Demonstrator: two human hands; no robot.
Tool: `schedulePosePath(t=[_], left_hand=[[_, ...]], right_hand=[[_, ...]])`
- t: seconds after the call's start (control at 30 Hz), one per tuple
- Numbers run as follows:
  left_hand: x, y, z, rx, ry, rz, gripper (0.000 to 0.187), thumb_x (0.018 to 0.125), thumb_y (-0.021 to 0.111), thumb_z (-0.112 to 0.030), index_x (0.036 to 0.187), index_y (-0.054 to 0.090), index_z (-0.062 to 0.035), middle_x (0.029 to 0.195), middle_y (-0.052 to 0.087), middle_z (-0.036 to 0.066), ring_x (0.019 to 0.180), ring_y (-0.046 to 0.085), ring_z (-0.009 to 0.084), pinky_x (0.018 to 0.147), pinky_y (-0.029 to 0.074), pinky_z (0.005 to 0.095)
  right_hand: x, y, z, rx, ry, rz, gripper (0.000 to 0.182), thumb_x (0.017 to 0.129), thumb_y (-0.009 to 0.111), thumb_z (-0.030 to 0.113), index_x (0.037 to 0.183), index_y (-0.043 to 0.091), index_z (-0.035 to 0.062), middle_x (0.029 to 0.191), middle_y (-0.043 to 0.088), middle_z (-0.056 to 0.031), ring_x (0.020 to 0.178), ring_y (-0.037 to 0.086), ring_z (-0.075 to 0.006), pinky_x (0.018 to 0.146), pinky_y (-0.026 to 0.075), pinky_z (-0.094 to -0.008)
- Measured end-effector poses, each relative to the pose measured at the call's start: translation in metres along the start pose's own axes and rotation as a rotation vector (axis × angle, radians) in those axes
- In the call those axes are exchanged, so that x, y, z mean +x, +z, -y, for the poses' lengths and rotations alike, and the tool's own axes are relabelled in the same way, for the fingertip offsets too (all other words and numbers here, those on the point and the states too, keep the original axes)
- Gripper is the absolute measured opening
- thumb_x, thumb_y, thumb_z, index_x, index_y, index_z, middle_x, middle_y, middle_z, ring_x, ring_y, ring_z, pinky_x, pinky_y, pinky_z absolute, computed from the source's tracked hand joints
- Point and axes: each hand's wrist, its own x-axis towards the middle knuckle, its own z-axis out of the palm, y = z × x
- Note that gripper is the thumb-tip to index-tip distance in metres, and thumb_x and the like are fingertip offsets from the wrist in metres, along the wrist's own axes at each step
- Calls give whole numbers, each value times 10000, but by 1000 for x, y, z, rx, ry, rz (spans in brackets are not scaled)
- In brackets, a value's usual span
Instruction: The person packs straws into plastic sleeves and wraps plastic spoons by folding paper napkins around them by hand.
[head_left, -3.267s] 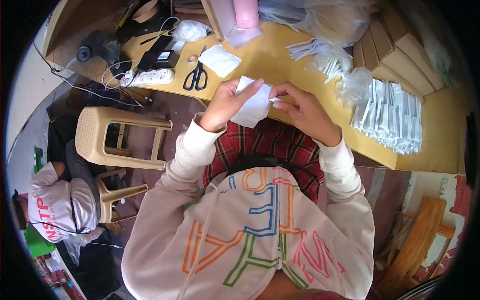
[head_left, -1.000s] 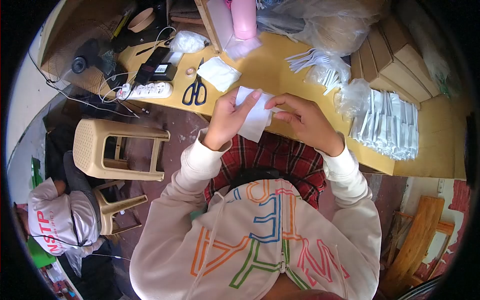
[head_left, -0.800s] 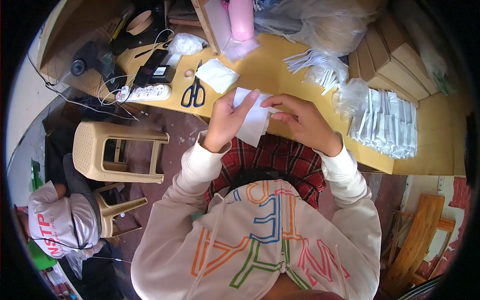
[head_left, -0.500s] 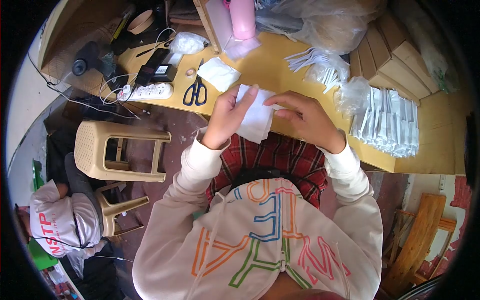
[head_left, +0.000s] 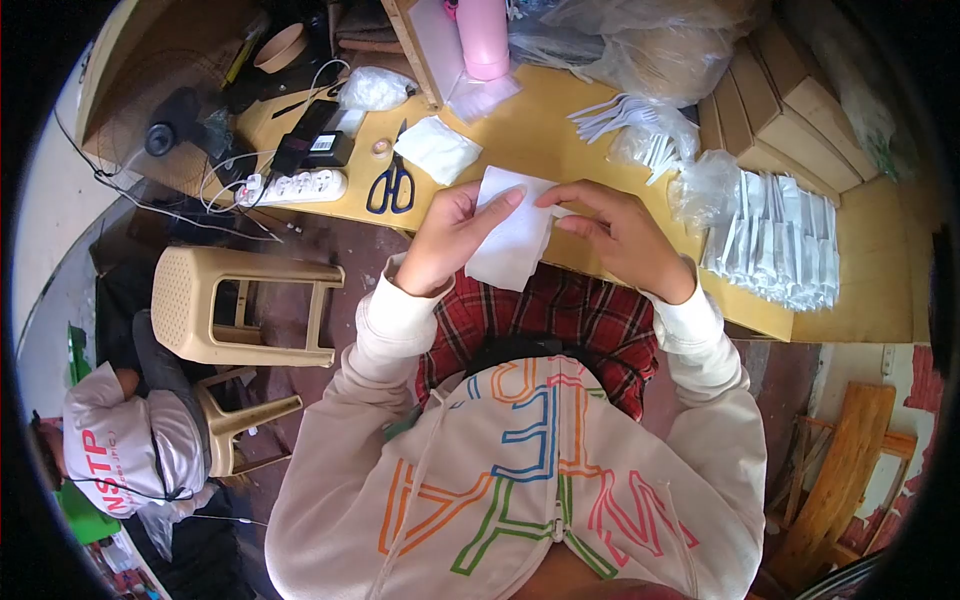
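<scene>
Over the near edge of the yellow table, my left hand (head_left: 450, 232) holds a stack of white paper sheets (head_left: 510, 245), its thumb flat on top. My right hand (head_left: 625, 235) is at the stack's upper right edge, thumb and index finger close together on a small white piece at that edge; whether it is a sheet corner I cannot tell. Behind my left hand lies a folded white paper (head_left: 438, 148), with dark-handled scissors (head_left: 391, 188) beside it. White plastic forks (head_left: 618, 115) lie beyond my right hand, and a row of wrapped white packets (head_left: 772, 240) is at the right.
A power strip (head_left: 295, 187), black boxes and a tape roll (head_left: 381, 147) are at the table's left. A pink bottle (head_left: 482, 40) stands at the back, cardboard boxes (head_left: 790, 110) at the right. Beige stools (head_left: 190, 305) and a seated person (head_left: 140, 430) are at the left.
My left hand has shifted slightly, and its thumb lies lower and further right across the stack. My right hand has moved slightly right and down, still at the stack's edge.
</scene>
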Motion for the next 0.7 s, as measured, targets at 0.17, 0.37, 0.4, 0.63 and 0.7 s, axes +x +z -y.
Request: schedulePosePath(t=[0.17, 0.37, 0.4, 0.63, 0.7], left_hand=[[5, -4, 9, 78, 97, -29, 315, 970, 516, -260, 1083, 606, 20, 930, 649, 44, 802, 575, 41, 683, 463, 203], [8, -24, 27, -141, 184, -110, 294, 948, 508, -164, 1191, 529, 0, 1001, 638, 88, 873, 611, 103, 767, 472, 226], [11, -26, 32, -3, 303, -156, 302, 924, 538, -92, 1212, 513, -6, 1021, 634, 101, 876, 620, 119, 780, 477, 234], [1, -35, 16, 1061, 1153, -314, 425, 652, 692, 56, 1048, 686, -99, 1099, 577, 88, 1035, 563, 276, 863, 453, 346], [-2, -39, 10, 1221, 1296, -174, 396, 655, 694, 12, 1033, 697, -105, 1095, 582, 83, 1026, 571, 262, 853, 456, 337]], right_hand=[[-1, 0, 5, 7, 16, -13, 254, 842, 554, -21, 1086, 596, 38, 1065, 638, -125, 995, 610, -288, 842, 469, -337], [-4, -2, 13, 107, 61, -51, 309, 823, 504, -102, 1090, 602, 20, 1091, 635, -102, 1040, 599, -210, 877, 465, -306], [-4, -2, 12, 118, 66, -43, 318, 820, 496, -109, 1093, 601, 17, 1095, 634, -99, 1044, 595, -200, 884, 463, -300], [-3, 4, 6, 159, 92, 12, 322, 836, 488, -104, 1121, 583, 10, 1122, 624, -90, 1063, 574, -168, 911, 454, -285], [-1, 4, 2, 173, 78, 28, 305, 850, 494, -86, 1126, 580, 12, 1125, 623, -84, 1068, 568, -163, 920, 455, -293]])
